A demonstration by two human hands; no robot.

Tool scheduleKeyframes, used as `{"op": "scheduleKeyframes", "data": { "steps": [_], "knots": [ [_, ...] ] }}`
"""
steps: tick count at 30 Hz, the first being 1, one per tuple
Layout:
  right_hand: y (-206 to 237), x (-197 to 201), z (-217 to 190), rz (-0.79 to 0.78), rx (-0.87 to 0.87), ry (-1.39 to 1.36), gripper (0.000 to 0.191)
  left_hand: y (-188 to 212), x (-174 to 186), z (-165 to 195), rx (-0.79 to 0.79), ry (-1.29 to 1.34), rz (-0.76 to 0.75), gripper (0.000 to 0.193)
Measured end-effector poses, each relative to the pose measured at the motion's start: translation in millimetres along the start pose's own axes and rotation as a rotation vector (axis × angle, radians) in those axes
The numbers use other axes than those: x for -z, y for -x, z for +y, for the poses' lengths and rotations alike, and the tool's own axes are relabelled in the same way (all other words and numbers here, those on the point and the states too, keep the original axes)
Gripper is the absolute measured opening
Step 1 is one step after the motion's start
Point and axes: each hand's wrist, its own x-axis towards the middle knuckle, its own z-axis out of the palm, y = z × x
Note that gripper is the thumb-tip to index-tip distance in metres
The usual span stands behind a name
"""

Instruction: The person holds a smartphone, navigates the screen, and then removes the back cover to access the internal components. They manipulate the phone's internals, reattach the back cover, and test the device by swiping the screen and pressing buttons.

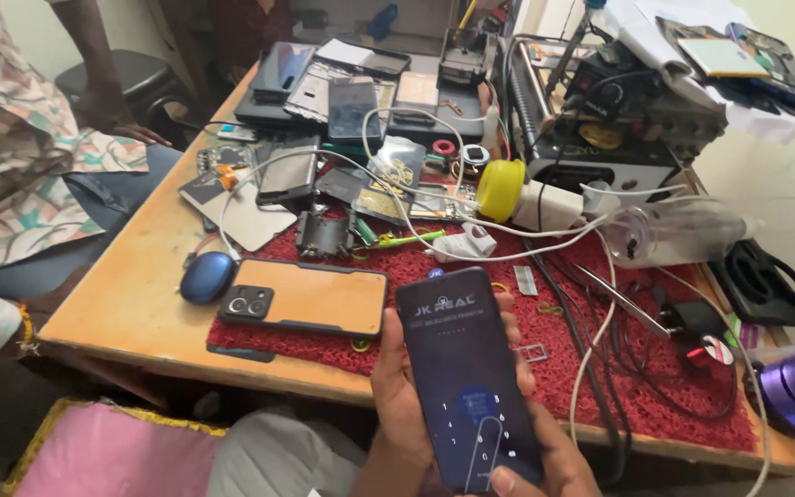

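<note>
A phone (pixel 466 377) is held upright-tilted at the near edge of the table (pixel 131 304), with the left hand (pixel 397 391) wrapped behind it and the right hand (pixel 545 465) at its near right corner, above a mat (pixel 591 368) that covers the table's near middle. Left of this phone a second phone (pixel 310 296) lies face down on the mat, and a small rounded case (pixel 207 277) sits just left of that on the bare table. Farther back lie scattered phone parts (pixel 333 92) and a cable (pixel 434 207), a tape roll (pixel 501 190) stands at the centre, tweezers (pixel 623 299) lie on the mat to the right, and another person (pixel 20 138) sits at the far left.
</note>
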Motion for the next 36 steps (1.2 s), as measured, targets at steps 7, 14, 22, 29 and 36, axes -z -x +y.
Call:
{"op": "scheduleKeyframes", "data": {
  "steps": [7,14,22,29,36],
  "knots": [
    [2.3,14.1,19.0,-0.052,0.037,0.160,0.095,6.1,-2.5,-3.7,0.036,0.133,-0.067,0.102],
    [10.0,5.1,21.1,-0.078,0.111,0.144,0.094,9.0,-3.8,-4.2,0.054,0.153,-0.120,0.103],
    [17.5,-0.6,22.7,-0.009,0.133,0.122,0.087,9.5,-6.0,-6.4,0.037,0.134,-0.080,0.099],
    [21.0,8.9,17.6,-0.067,0.060,0.001,0.084,7.2,-7.3,-10.0,0.000,0.059,-0.034,0.102],
    [25.2,0.3,13.1,-0.017,0.091,0.019,0.084,9.1,-3.7,-12.3,-0.005,0.056,-0.022,0.101]
  ]
}}
